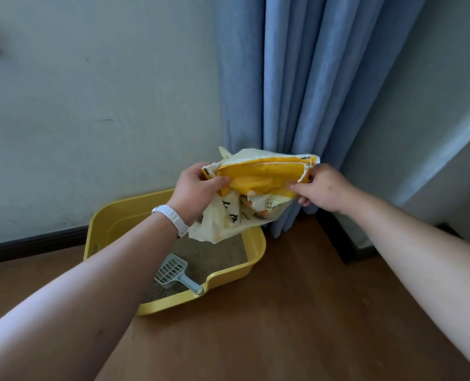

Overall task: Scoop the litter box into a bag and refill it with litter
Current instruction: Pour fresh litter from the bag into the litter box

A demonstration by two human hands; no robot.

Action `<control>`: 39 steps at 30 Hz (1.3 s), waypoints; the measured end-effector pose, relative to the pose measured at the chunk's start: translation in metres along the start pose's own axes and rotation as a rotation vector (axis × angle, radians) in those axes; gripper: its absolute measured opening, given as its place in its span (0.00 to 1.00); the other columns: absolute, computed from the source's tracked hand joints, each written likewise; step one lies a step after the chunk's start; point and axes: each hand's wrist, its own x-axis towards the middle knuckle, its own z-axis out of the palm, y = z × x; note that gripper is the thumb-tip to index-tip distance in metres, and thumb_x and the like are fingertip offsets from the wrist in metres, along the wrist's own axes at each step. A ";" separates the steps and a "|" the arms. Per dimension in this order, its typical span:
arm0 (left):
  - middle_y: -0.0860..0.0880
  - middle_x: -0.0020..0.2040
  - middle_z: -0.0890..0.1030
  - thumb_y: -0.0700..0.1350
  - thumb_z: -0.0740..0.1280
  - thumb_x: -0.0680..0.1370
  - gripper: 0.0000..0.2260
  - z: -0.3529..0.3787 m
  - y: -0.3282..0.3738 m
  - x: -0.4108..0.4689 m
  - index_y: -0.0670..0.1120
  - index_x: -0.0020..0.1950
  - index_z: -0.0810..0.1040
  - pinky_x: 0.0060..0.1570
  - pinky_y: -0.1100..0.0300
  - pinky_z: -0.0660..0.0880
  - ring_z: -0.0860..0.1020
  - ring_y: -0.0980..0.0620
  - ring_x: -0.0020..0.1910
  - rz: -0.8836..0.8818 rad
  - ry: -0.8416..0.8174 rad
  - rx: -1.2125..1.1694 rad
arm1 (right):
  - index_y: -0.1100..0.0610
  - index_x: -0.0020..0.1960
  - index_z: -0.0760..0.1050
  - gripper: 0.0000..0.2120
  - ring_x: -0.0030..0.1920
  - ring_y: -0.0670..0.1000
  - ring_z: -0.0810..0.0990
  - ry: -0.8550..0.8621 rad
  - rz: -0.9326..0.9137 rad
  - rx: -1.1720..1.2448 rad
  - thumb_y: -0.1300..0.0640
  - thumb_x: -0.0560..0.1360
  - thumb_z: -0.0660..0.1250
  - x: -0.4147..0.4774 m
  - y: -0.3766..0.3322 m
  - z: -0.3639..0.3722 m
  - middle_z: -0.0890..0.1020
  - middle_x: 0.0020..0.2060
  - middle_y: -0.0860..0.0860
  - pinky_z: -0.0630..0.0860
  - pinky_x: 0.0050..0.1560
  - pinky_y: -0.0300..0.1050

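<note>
A yellow and white litter bag (258, 182) hangs in the air above the far end of the yellow litter box (251, 266). My left hand (195, 192) grips the bag's left top corner. My right hand (320, 188) pinches its right top corner by the stitched seam and string. The bag's lower part sags toward the box. Grey-brown litter (214, 257) covers the box floor. A pale blue slotted scoop (174, 272) lies in the litter, its handle resting on the notch in the near rim.
The box stands on a brown wooden floor (283, 325) against a pale wall (90, 119) with a dark skirting board (30, 246). A blue curtain (297, 78) hangs right behind the bag. A white band sits on my left wrist (173, 217).
</note>
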 end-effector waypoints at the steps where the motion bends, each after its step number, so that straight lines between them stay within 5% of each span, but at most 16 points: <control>1: 0.48 0.44 0.85 0.44 0.73 0.74 0.08 0.003 0.002 0.000 0.49 0.52 0.80 0.42 0.51 0.82 0.85 0.49 0.41 0.000 0.003 0.020 | 0.50 0.42 0.77 0.05 0.29 0.44 0.80 -0.017 0.017 0.008 0.55 0.75 0.72 -0.001 0.004 -0.001 0.82 0.34 0.51 0.81 0.34 0.43; 4: 0.47 0.42 0.85 0.45 0.73 0.74 0.06 0.011 0.009 -0.002 0.47 0.50 0.81 0.42 0.51 0.83 0.85 0.50 0.40 0.015 0.017 0.086 | 0.54 0.43 0.78 0.05 0.31 0.49 0.80 -0.027 0.026 0.095 0.57 0.72 0.75 -0.001 0.012 -0.007 0.83 0.37 0.55 0.80 0.34 0.46; 9: 0.44 0.41 0.85 0.48 0.74 0.73 0.09 0.016 0.013 0.003 0.44 0.47 0.82 0.42 0.48 0.82 0.84 0.47 0.39 0.041 0.017 0.281 | 0.51 0.48 0.78 0.12 0.39 0.45 0.78 0.074 -0.078 0.049 0.52 0.69 0.77 0.004 0.011 -0.022 0.80 0.41 0.47 0.77 0.41 0.42; 11: 0.43 0.35 0.81 0.49 0.74 0.72 0.10 0.019 0.013 0.005 0.44 0.43 0.80 0.36 0.54 0.81 0.79 0.51 0.32 0.088 -0.009 0.427 | 0.48 0.50 0.77 0.15 0.43 0.46 0.79 0.038 -0.111 -0.052 0.48 0.67 0.77 0.005 0.006 -0.026 0.80 0.43 0.46 0.78 0.47 0.45; 13: 0.50 0.30 0.75 0.49 0.73 0.73 0.09 0.025 0.015 0.001 0.47 0.38 0.78 0.25 0.65 0.70 0.71 0.56 0.26 0.160 -0.055 0.578 | 0.46 0.54 0.75 0.19 0.46 0.44 0.79 -0.063 -0.122 -0.176 0.42 0.67 0.75 0.004 -0.006 -0.023 0.79 0.46 0.43 0.78 0.49 0.46; 16: 0.54 0.31 0.76 0.50 0.73 0.73 0.05 0.037 0.019 -0.004 0.50 0.42 0.81 0.23 0.69 0.66 0.71 0.59 0.27 0.273 -0.102 0.708 | 0.44 0.60 0.72 0.24 0.48 0.42 0.77 -0.212 -0.130 -0.291 0.38 0.68 0.73 0.000 -0.025 -0.004 0.77 0.49 0.41 0.77 0.48 0.44; 19: 0.53 0.32 0.76 0.51 0.73 0.73 0.08 0.042 0.019 -0.006 0.48 0.41 0.81 0.27 0.69 0.68 0.70 0.59 0.28 0.327 -0.117 0.778 | 0.46 0.58 0.73 0.17 0.48 0.46 0.78 -0.215 -0.161 -0.404 0.42 0.73 0.69 -0.003 -0.028 0.015 0.78 0.49 0.43 0.78 0.47 0.48; 25: 0.53 0.44 0.81 0.59 0.72 0.71 0.13 0.034 0.017 0.000 0.54 0.50 0.82 0.41 0.55 0.79 0.79 0.52 0.41 0.296 -0.248 0.882 | 0.45 0.51 0.73 0.06 0.43 0.46 0.79 -0.168 -0.143 -0.282 0.44 0.76 0.65 -0.002 -0.010 0.020 0.80 0.43 0.44 0.80 0.42 0.52; 29: 0.55 0.57 0.80 0.53 0.71 0.74 0.14 0.028 0.020 0.005 0.55 0.60 0.80 0.54 0.56 0.76 0.78 0.55 0.52 0.292 -0.287 0.898 | 0.45 0.50 0.68 0.07 0.43 0.45 0.77 -0.121 -0.096 -0.228 0.48 0.76 0.66 -0.001 0.005 0.019 0.77 0.44 0.43 0.77 0.41 0.47; 39: 0.53 0.49 0.78 0.44 0.69 0.77 0.08 0.035 0.035 0.006 0.54 0.55 0.81 0.38 0.73 0.69 0.77 0.58 0.43 0.330 -0.139 0.726 | 0.48 0.50 0.75 0.09 0.48 0.51 0.80 -0.245 0.115 -0.185 0.53 0.71 0.71 -0.001 0.032 -0.015 0.79 0.47 0.49 0.81 0.50 0.51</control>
